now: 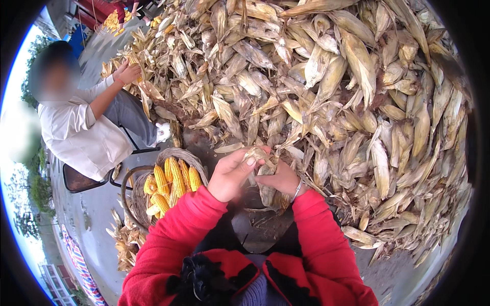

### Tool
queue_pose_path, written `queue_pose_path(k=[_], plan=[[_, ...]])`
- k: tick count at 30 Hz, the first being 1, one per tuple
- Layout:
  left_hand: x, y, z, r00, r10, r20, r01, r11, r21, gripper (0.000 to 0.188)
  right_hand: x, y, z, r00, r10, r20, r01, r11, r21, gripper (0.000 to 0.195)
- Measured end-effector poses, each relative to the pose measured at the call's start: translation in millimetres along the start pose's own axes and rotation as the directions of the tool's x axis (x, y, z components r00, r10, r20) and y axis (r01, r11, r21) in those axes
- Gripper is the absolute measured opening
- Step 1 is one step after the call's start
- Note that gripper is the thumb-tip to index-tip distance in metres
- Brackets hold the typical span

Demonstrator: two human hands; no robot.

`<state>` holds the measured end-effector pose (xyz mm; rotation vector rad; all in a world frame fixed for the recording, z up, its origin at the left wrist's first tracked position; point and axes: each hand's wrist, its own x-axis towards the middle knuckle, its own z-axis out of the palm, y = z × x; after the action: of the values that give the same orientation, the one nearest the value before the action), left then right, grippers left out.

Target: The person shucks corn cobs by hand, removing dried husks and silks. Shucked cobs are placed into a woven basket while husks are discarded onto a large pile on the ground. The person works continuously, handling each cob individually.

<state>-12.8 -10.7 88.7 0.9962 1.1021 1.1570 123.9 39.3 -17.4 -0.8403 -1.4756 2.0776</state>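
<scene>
An ear of corn in dry husk hangs between my two hands, in front of my knees. My left hand has its thumb and fingers closed on one end of the pale husk. My right hand, with a bracelet at the wrist, wraps around the same ear just beside it. Most of the kernels are hidden by husk. To the left of my left forearm stands a wicker basket with a hooped handle, holding several husked yellow corn cobs.
A big heap of unhusked corn spreads ahead and to the right. Loose husks lie behind the basket. On the left a seated person holds another ear. A further person's hands show near yellow cobs at top left.
</scene>
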Motion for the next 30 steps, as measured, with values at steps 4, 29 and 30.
queue_pose_path(k=[4,29,30], plan=[[-5,9,8,0.996,0.081,-0.042,-0.07,0.974,0.214,0.036,-5,-11,4,0.937,-0.039,-0.346,0.023,0.998,-0.05,0.022],[31,-73,-49,0.836,0.201,-0.51,-0.086,0.967,0.239,0.048,3,-15,-27,0.938,-0.247,-0.244,0.156,0.928,-0.339,0.067],[31,-73,-42,0.883,0.165,-0.44,-0.09,0.979,0.185,0.046,7,-13,-15,0.98,-0.168,-0.11,0.114,0.917,-0.383,0.074]])
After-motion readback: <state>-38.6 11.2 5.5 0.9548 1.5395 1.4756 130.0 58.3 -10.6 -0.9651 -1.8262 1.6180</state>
